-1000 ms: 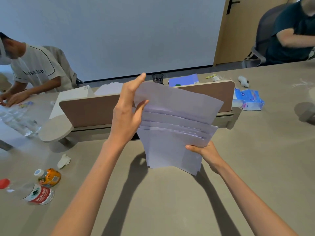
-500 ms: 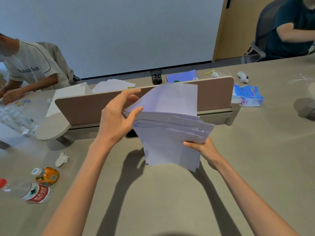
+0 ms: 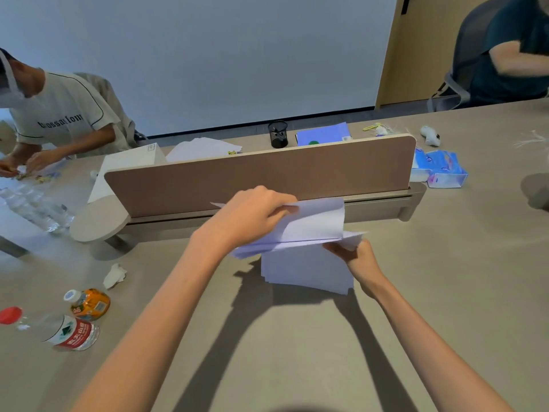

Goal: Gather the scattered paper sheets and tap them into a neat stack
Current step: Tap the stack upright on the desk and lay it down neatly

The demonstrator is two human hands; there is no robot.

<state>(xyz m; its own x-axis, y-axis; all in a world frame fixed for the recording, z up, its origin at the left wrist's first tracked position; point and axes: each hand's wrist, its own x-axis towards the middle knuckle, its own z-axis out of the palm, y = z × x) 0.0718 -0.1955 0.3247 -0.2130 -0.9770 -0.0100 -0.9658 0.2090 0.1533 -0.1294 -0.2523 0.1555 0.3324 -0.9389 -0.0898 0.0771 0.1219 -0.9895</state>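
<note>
A bundle of white paper sheets (image 3: 309, 263) hangs between my two hands just above the grey table (image 3: 445, 292), in front of the brown divider panel. My left hand (image 3: 249, 215) grips the top edge of the upper sheets, which bend over towards me. My right hand (image 3: 356, 257) pinches the right edge of the bundle. The lower sheets hang down unevenly, their bottom edges near the table top.
A brown divider panel (image 3: 261, 176) on a low stand crosses the table behind the sheets. Two bottles (image 3: 68, 331) and a crumpled tissue (image 3: 114, 275) lie at the left. Tissue packs (image 3: 442, 171) sit at the right. More paper (image 3: 205, 148), a pen cup (image 3: 278, 134) and two seated people are beyond.
My left hand has come down from the raised top edge and folded the upper sheets forward. The whole bundle has dropped lower, towards the table.
</note>
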